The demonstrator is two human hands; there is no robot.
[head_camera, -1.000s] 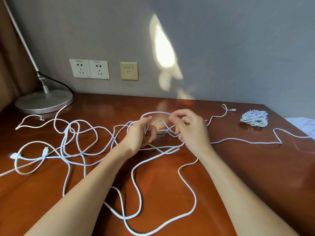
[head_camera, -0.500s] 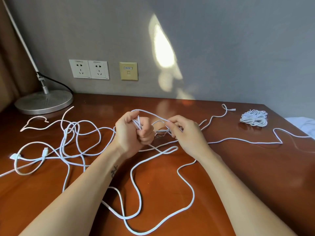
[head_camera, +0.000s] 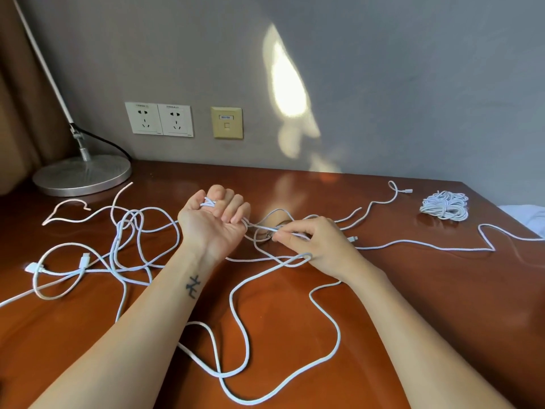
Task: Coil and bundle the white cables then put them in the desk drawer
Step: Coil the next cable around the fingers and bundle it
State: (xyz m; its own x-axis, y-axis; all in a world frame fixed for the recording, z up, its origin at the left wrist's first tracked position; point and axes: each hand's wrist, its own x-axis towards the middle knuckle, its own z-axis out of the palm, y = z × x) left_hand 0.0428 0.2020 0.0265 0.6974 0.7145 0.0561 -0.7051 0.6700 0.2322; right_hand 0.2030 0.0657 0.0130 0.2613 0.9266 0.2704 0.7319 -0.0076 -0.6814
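Sprawling in loose loops over the glossy red-brown wooden table [head_camera: 413, 305], a long white cable [head_camera: 231, 299]. The left hand [head_camera: 213, 219], palm up, closes its grip round several gathered turns; the right hand [head_camera: 318, 246], just beside it, pinches one strand. A coiled white cable bundle [head_camera: 444, 205] lies well apart, far right; a round silver lamp base [head_camera: 82, 175] stands far left.

Bare forearms [head_camera: 141, 329], dark angular tattoo [head_camera: 193, 286] near left hand [head_camera: 212, 222]
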